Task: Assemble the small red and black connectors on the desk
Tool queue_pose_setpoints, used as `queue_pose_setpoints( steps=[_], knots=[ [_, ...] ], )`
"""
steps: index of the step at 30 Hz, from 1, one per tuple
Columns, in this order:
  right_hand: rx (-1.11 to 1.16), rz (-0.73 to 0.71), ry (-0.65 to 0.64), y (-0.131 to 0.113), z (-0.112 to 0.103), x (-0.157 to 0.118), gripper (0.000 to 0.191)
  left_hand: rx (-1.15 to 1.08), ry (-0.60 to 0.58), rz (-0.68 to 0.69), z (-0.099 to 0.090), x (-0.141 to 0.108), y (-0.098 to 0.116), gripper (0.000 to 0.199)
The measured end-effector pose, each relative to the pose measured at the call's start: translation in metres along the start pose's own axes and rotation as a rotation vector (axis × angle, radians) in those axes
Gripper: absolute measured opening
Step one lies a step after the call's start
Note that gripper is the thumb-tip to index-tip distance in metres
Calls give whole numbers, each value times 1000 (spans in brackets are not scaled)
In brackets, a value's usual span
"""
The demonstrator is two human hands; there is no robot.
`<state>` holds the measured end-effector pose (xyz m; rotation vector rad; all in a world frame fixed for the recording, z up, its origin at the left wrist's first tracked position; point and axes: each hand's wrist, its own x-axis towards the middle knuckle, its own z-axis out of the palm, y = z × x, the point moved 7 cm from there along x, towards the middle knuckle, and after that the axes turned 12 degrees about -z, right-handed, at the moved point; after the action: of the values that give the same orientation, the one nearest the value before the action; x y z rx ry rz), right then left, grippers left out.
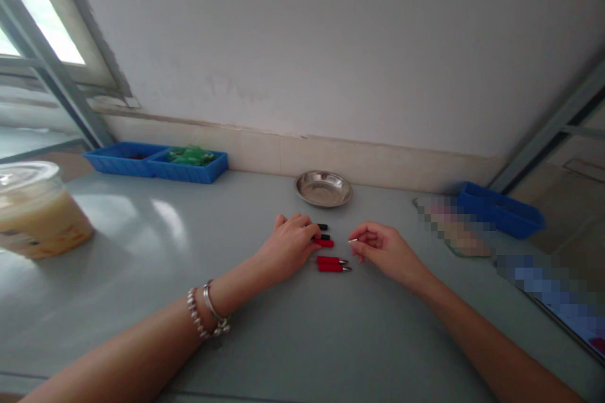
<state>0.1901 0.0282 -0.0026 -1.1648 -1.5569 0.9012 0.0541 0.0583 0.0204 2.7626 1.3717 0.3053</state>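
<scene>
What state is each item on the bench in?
Left hand, fingers over short black and red plugs, grip unclear
Right hand, pinching slim silver pin
Two red metal-tipped plugs, lying side by side
Round steel dish, upright
Blue plastic divided tray, holding green items
Clear lidded plastic cup, holding beige drink

grey table (142, 252) with red plugs (331, 267), steel dish (323, 189), blue trays (189, 171)

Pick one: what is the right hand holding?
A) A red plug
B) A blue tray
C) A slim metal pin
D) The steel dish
C: the slim metal pin pokes out from the fingertips of the right hand.
</scene>
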Motion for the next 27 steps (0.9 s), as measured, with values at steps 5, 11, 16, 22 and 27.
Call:
queue_pose_setpoints(
  steps=[5, 11, 16, 22, 27],
  knots=[
    [-7, -12, 47, 3, -5, 2, 13, 40, -19, -4, -2, 0, 3, 13],
    [-20, -14, 55, 5, -7, 3, 14, 97, -13, 16, -6, -2, 8, 16],
    [-58, -31, 41, 4, -8, 3, 13, 104, -36, -9, -4, -2, 8, 15],
    [-96, -57, 33, 3, -8, 3, 12, 96, -11, -17, -6, -3, 8, 17],
    [-48, -68, 23, 1, -5, 3, 14, 15, 72, -4, -11, -6, 10, 18]
  ],
)
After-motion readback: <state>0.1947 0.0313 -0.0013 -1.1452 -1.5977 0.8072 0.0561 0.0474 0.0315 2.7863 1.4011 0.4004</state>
